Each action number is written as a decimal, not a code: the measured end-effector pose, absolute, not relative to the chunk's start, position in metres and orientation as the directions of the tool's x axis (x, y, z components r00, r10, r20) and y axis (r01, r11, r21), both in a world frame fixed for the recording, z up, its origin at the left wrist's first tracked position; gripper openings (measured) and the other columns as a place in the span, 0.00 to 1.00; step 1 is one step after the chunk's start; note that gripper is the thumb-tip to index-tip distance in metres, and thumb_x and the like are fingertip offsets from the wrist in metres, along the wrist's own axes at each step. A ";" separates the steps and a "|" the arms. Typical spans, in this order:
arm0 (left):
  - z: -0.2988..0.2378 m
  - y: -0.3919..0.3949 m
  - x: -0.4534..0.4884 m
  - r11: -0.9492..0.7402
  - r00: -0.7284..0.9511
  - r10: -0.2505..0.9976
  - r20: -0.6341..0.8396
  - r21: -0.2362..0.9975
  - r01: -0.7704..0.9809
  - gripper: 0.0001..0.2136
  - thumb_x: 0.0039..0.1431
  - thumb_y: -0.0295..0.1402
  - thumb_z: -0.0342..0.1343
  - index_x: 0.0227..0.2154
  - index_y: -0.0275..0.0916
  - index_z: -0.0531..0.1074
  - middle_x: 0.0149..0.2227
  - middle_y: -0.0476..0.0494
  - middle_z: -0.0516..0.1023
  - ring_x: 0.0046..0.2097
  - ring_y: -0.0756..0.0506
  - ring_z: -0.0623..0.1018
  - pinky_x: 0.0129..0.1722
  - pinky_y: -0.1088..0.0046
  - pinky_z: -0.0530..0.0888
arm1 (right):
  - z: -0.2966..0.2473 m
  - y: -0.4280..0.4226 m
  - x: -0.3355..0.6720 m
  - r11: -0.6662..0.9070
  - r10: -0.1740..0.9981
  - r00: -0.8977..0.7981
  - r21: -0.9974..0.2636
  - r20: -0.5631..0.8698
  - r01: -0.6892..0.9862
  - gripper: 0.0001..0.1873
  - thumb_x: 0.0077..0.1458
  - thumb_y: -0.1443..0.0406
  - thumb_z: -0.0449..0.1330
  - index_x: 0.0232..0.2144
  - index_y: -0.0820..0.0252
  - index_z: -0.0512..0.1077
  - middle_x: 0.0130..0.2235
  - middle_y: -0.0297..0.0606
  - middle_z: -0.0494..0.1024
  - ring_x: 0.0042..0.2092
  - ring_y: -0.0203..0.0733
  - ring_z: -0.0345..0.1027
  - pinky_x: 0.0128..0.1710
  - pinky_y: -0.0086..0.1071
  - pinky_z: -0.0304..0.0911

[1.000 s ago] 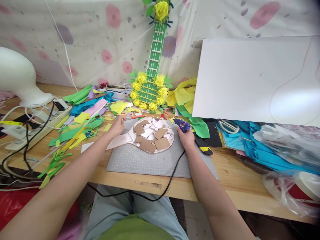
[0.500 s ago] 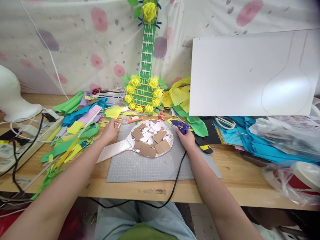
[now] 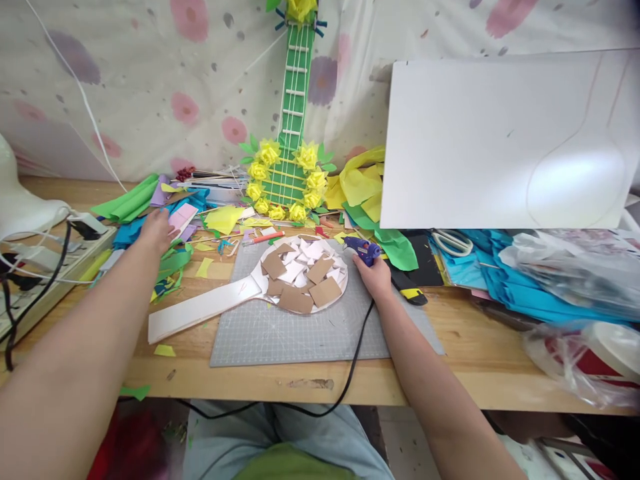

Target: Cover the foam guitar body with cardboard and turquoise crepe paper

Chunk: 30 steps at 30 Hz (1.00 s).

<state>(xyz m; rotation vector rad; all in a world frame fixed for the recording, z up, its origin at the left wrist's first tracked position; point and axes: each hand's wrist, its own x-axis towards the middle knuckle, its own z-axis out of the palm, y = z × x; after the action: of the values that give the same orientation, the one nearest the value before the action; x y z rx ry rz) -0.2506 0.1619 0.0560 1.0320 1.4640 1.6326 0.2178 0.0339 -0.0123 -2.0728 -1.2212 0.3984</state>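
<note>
From my end, the counter (image 3: 480,373) is cluttered around the mat (image 3: 300,343), so a wide sweep could drag things along. The board (image 3: 460,147) stands behind and right of the mat; bumped, it might topple. The cutout (image 3: 253,287) lies on the mat, but its neck juts past the mat's left edge, near my left forearm, which could catch it and swing the whole piece. The cord (image 3: 358,341) crosses the mat and sags off the front; a snag there would tug the gun (image 3: 363,249). My left hand (image 3: 159,231) is over the paper scraps (image 3: 175,260) left of the mat; I can't tell whether its fingers pinch anything, and a hasty pull could scatter strips. My right hand (image 3: 374,275) is wrapped round the gun at the mat's far right, nozzle towards the cutout: if hot, it might drip there. The cutter (image 3: 413,296), at the mat's right edge, could nick me if its blade is out.
</note>
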 end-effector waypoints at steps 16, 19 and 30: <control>0.137 0.125 -0.213 -0.357 -0.577 0.802 0.154 0.899 -0.256 0.06 0.55 0.30 0.49 0.35 0.37 0.67 0.43 0.48 0.71 0.38 0.54 0.70 0.42 0.76 0.68 | -0.013 0.033 0.217 -0.282 0.863 0.497 -0.728 0.093 0.625 0.23 0.47 0.50 0.57 0.37 0.62 0.75 0.34 0.45 0.79 0.38 0.49 0.72 0.36 0.34 0.63; 0.146 0.115 -0.186 -0.442 -0.561 0.773 0.297 0.886 -0.140 0.08 0.52 0.31 0.50 0.35 0.34 0.69 0.38 0.47 0.72 0.36 0.54 0.70 0.39 0.77 0.68 | -0.011 0.033 0.216 -0.314 0.861 0.497 -0.660 0.105 0.683 0.24 0.49 0.49 0.56 0.38 0.63 0.74 0.35 0.48 0.78 0.39 0.51 0.72 0.35 0.35 0.63; 0.101 0.057 -0.119 -0.265 -0.345 0.935 0.077 0.797 -0.542 0.09 0.45 0.30 0.58 0.21 0.37 0.61 0.23 0.54 0.65 0.26 0.54 0.67 0.27 0.79 0.68 | 0.000 0.025 0.223 -0.356 0.909 0.417 -0.525 -0.002 0.773 0.26 0.50 0.51 0.55 0.42 0.66 0.72 0.41 0.52 0.77 0.44 0.54 0.71 0.38 0.37 0.62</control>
<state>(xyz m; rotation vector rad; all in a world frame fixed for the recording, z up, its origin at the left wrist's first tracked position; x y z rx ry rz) -0.1192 0.0567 0.1010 0.6867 0.8395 1.7995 0.2232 0.0254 0.0001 -2.2294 -1.4290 0.4077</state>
